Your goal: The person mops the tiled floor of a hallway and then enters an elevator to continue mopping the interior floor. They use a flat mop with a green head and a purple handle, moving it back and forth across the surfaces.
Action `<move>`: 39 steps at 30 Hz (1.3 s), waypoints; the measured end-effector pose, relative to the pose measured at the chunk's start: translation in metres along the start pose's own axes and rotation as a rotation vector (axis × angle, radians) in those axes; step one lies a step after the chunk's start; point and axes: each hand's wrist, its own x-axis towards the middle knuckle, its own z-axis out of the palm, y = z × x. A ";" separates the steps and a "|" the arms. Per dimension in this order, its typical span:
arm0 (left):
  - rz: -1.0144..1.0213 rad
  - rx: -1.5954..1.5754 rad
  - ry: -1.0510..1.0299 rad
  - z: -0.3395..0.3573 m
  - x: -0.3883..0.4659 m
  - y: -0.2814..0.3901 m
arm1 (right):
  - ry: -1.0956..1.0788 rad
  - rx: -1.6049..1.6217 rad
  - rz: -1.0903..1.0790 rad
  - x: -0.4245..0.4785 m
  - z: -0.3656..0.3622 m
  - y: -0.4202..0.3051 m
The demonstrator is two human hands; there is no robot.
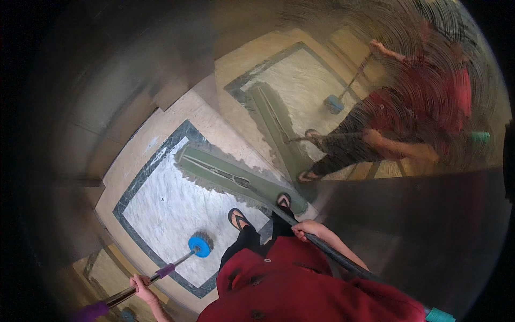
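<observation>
My left hand grips a metal telescopic pole with purple sleeves. At that pole's lower end a round blue spin mop head with a grey fringe stands near the marble floor. My right hand is closed around the dark handle of a wide flat dust mop. Its long green mop head, edged with grey fringe, lies across the marble floor panel. The handle runs back beside my body to a teal grip end. Whether the blue mop head touches the floor is hard to tell.
My feet in black flip-flops stand by the green mop head. A streaked mirror wall reflects me and both mops. Beige border tiles run along the floor. Dark wall panels rise on the right.
</observation>
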 end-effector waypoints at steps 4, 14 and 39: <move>0.017 0.162 -0.052 0.022 0.017 -0.008 | -0.036 -0.094 -0.131 0.038 0.011 -0.017; 0.119 0.216 -0.370 0.046 0.042 -0.029 | -0.170 0.220 -0.173 0.084 0.037 0.008; 0.246 0.064 -0.068 0.040 -0.046 -0.071 | -0.190 0.388 0.384 0.045 -0.030 0.049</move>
